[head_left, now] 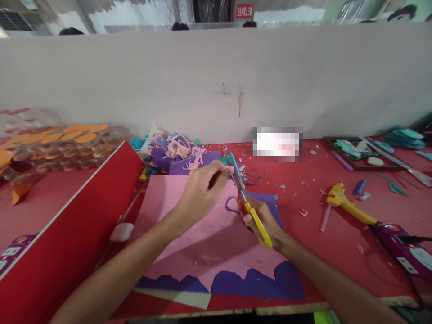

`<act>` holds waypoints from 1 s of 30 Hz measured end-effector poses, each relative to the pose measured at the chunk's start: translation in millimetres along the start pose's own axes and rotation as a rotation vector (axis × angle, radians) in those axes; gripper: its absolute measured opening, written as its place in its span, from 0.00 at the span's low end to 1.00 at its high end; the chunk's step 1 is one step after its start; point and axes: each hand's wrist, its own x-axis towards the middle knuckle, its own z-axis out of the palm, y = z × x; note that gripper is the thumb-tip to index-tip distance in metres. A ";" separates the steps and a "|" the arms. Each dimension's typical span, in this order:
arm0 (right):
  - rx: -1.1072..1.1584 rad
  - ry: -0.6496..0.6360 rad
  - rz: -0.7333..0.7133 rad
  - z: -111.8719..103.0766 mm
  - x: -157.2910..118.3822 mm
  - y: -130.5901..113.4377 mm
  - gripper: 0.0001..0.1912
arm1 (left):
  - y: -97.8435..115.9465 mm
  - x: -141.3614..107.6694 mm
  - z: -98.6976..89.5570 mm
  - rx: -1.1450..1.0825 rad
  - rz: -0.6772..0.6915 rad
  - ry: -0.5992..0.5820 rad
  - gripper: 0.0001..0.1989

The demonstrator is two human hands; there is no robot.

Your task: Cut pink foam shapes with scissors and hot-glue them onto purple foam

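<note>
My left hand (204, 186) pinches a small pink craft-sheet piece (229, 169) above the middle of the table. Yellow-handled scissors (257, 221) are in my right hand (261, 213), their metal blades pointing up and away, close beside the pink piece. Whether the blades touch it I cannot tell. Below both hands lies a large pink sheet (189, 252) with a jagged near edge, on top of a purple sheet (290, 281). A thin purple curl (231, 204) rests between my hands.
Colourful scraps (175, 150) are heaped at the back. A red divider (84, 216) stands on the left, with a white earphone case (122, 232) beside it. On the right lie a yellow glue gun (351, 207), a purple power strip (405, 249) and a dark tray (388, 167). Small offcuts dot the red table.
</note>
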 end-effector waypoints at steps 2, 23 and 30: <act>0.000 0.006 -0.006 0.3 0.0 0.7 0.36 | 0.8 -0.3 1.4 0.009 0.004 -0.014 0.18; -0.128 0.034 0.011 -1.1 2.2 4.0 0.31 | -3.1 -1.3 1.2 -0.112 -0.023 0.021 0.16; -0.140 0.015 0.027 -3.2 1.6 6.2 0.29 | -0.2 0.8 0.5 -0.107 0.017 0.060 0.14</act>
